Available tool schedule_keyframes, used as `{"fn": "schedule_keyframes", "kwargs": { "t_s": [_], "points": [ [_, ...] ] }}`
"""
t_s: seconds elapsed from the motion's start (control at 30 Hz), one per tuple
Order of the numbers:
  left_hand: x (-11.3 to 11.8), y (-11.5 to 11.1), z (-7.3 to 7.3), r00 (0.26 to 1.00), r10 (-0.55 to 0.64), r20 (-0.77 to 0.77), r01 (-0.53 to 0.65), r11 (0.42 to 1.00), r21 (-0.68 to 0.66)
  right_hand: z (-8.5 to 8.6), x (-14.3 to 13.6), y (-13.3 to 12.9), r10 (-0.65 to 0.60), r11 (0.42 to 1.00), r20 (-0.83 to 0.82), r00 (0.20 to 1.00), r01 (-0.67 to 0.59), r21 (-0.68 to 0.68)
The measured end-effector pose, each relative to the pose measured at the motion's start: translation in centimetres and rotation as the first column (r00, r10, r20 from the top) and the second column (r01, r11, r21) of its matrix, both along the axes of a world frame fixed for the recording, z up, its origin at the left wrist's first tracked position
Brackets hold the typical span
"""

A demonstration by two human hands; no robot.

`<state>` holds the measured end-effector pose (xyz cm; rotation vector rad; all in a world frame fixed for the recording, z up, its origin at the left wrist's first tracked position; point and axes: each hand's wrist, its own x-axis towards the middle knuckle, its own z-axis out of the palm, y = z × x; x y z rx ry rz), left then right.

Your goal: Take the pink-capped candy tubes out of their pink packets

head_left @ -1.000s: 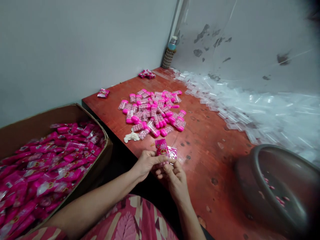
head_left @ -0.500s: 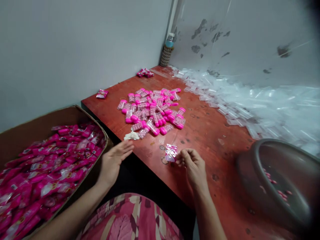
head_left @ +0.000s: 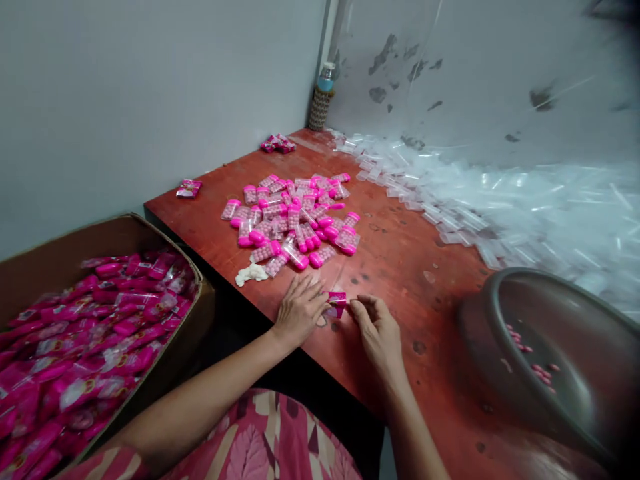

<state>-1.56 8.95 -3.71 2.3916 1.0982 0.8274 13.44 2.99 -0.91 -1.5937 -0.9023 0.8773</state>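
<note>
A small pink printed wrapper (head_left: 337, 304) is between my two hands, over the red table near its front edge. My right hand (head_left: 376, 327) pinches its right end between thumb and fingers. My left hand (head_left: 301, 310) is at the wrapper's left end, fingers stretched out and palm down; its fingertips touch or cover that end. Just beyond my hands lies a heap of small clear containers (head_left: 293, 217) with pink caps and pink beads inside. A crumpled white lump (head_left: 251, 274) rests by the table edge, left of my left hand.
A cardboard box (head_left: 200, 283) full of pink packets stands at the left. On the red table (head_left: 400, 267) are a dark basin (head_left: 493, 347) holding pink beads, a spread of clear empty containers (head_left: 530, 213), folded wrappers (head_left: 189, 189) and a bottle (head_left: 326, 77) in a woven holder.
My left hand has moved right from beside the box to the wrapper's left end. The wrapper is turned a little in my right hand. The view has shifted slightly.
</note>
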Motion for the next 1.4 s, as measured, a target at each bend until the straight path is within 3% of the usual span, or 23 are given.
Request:
{"fn": "schedule_keyframes", "kwargs": {
  "t_s": [0.13,0.23,0.3,0.37,0.43,0.5,0.53,0.6,0.7,0.77,0.87,1.03,1.17,1.3,1.4],
  "points": [
    [-0.2,-0.5,1.2,0.981,-0.031,0.194,0.049,0.995,-0.091,0.3,-0.5,1.4,0.03,0.999,-0.187,0.982,-0.024,0.036],
    [-0.4,-0.7,2.8,0.915,0.083,0.394,0.06,0.939,-0.338,0.9,-0.7,2.0,0.005,0.999,-0.28,0.96,0.01,0.051],
    [-0.4,-0.7,3.7,0.862,0.158,0.481,0.158,0.818,-0.553,1.4,-0.9,2.2,0.009,0.999,-0.321,0.947,0.003,0.038],
    [-0.3,-0.6,4.2,0.81,0.221,0.543,0.307,0.63,-0.714,1.9,-1.2,2.4,0.024,0.999,-0.335,0.942,-0.013,0.035],
    [-0.1,-0.6,4.3,0.748,0.328,0.577,0.417,0.445,-0.793,2.1,-1.5,2.5,0.025,0.999,-0.304,0.952,-0.014,0.039],
    [-0.2,-0.5,4.0,0.682,0.456,0.571,0.462,0.337,-0.821,2.0,-1.7,2.5,0.009,0.999,-0.261,0.965,0.0,0.034],
    [-0.3,-0.5,3.8,0.662,0.498,0.56,0.464,0.315,-0.828,1.8,-1.7,2.5,-0.01,0.999,-0.233,0.972,0.017,0.029],
    [-0.9,-0.3,3.6,0.642,0.55,0.533,0.43,0.318,-0.845,1.2,-1.3,2.4,-0.042,0.999,-0.119,0.992,0.045,0.015],
    [-1.9,0.1,3.4,0.622,0.613,0.488,0.37,0.319,-0.873,0.4,0.1,2.8,0.04,0.999,0.265,0.963,-0.03,-0.043],
    [-2.5,0.3,3.6,0.603,0.653,0.458,0.351,0.298,-0.887,0.4,1.2,3.8,0.134,0.991,0.525,0.84,-0.108,-0.08],
    [-2.8,0.3,3.8,0.56,0.709,0.429,0.362,0.257,-0.896,1.7,2.4,6.8,0.123,0.992,0.731,0.672,-0.102,-0.073],
    [-2.9,0.4,3.7,0.481,0.771,0.417,0.413,0.219,-0.884,3.9,2.1,13.3,0.166,0.963,0.83,0.532,0.094,-0.253],
    [-3.5,1.0,3.5,0.379,0.83,0.41,0.457,0.217,-0.862,3.4,2.2,17.0,0.231,0.926,0.794,0.562,0.124,-0.357],
    [-4.1,1.8,3.7,0.238,0.891,0.387,0.514,0.222,-0.829,3.1,3.6,17.3,0.272,0.923,0.729,0.627,0.043,-0.382],
    [-4.0,2.1,3.9,0.155,0.926,0.343,0.561,0.203,-0.802,3.4,3.3,14.6,0.276,0.939,0.678,0.682,-0.041,-0.341]
  ]
}}
